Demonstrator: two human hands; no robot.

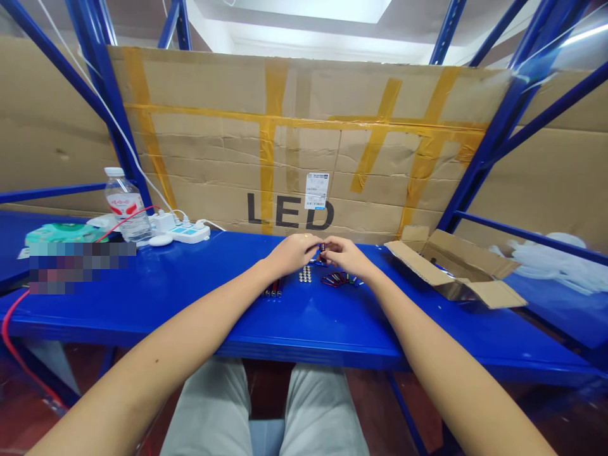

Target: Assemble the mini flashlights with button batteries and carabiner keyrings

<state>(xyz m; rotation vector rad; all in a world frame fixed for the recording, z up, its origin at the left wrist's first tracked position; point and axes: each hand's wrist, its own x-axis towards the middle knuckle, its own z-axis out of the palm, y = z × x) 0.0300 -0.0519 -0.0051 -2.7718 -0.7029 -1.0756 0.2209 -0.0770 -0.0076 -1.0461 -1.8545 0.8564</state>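
Above the blue table [156, 297], my left hand [295, 251] and my right hand [348, 255] meet at their fingertips. Between them is a small dark red cylinder [323, 248], pinched by my right thumb and fingers; the closed left fingers reach its other side. Its details are too small to read. Just below lie several small silver round pieces [304, 274] in neat rows. Several dark red tubes with silver ends [273, 292] lie side by side near my left wrist, partly hidden by it. Coloured carabiner-like clips [336, 278] are heaped under my right hand.
An open cardboard box [456, 278] stands on the right. At the left are a plastic bottle [126, 206], a white power strip [190, 232] and a green packet [66, 233]. A large cardboard sheet [213, 164] and blue posts [498, 145] close off the back.
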